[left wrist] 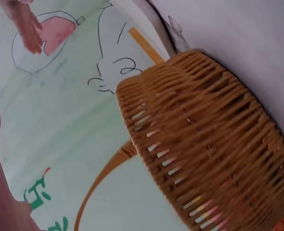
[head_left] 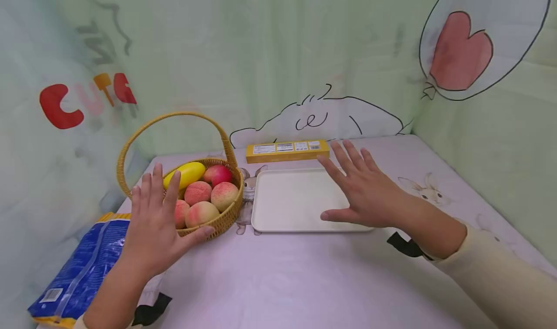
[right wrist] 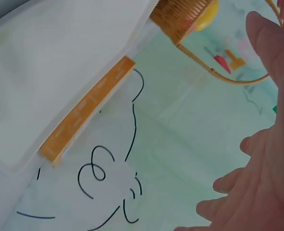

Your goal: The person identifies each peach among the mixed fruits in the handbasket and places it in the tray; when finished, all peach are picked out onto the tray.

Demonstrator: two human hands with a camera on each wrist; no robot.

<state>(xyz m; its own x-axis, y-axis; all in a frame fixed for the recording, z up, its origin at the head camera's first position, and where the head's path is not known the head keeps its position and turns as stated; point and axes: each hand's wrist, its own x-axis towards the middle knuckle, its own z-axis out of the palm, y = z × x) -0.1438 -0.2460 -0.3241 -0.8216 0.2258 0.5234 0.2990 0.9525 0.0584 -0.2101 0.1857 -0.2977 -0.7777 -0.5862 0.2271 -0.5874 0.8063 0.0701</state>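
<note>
My left hand [head_left: 154, 227], fingers spread and straight, is raised in front of a wicker basket [head_left: 233, 219] and hides part of its near left side. Inside the basket lie a yellow mango-like fruit [head_left: 186, 175], a red apple [head_left: 218, 175] and several peaches [head_left: 202, 214]. The left wrist view shows the woven side of the basket [left wrist: 209, 139] close by. With its fingers likewise spread, my right hand [head_left: 370, 193] is over the right part of a white tray [head_left: 296, 201]. Neither hand holds anything. In the right wrist view, my right hand [right wrist: 257, 183] appears beside the tray [right wrist: 60, 72].
Behind the tray lies a long yellow box [head_left: 287, 151] with white labels. A blue bag [head_left: 82, 271] with yellow edges rests at the left, partly behind my left arm. Printed curtains [head_left: 278, 53] enclose the table [head_left: 261, 280] at the back and sides.
</note>
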